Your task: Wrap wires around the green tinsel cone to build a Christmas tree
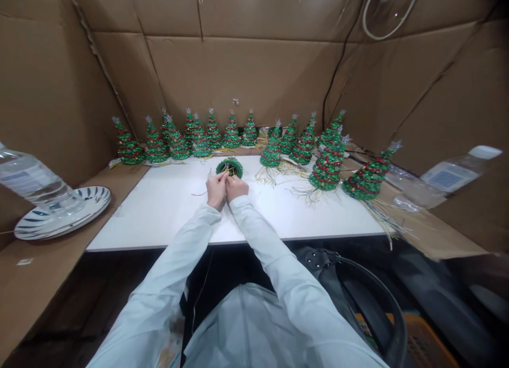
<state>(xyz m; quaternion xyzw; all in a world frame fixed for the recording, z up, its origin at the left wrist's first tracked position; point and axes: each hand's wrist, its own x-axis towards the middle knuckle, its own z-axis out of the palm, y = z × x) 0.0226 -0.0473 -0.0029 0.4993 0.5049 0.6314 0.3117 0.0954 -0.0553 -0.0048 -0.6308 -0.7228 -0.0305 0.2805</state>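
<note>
A small green beaded Christmas tree [237, 164] lies on its side on the white board [159, 214], its hollow base turned towards me. Thin pale and yellow wires come out of that opening. My left hand [217, 189] and my right hand [237, 187] meet at the opening, fingertips pinched together on the wires. Both hands are closed, and the fingers hide exactly which strands each one holds. A dark wire end sticks out to the left of my left hand.
Several finished-looking beaded trees [271, 149] stand along the back and right, many with loose wires at their bases. On the left a plate [99, 198] carries a water bottle [35, 177]; another bottle [449, 174] is at right. Cardboard walls [262, 71] surround the board. A black bag [318, 259] sits below.
</note>
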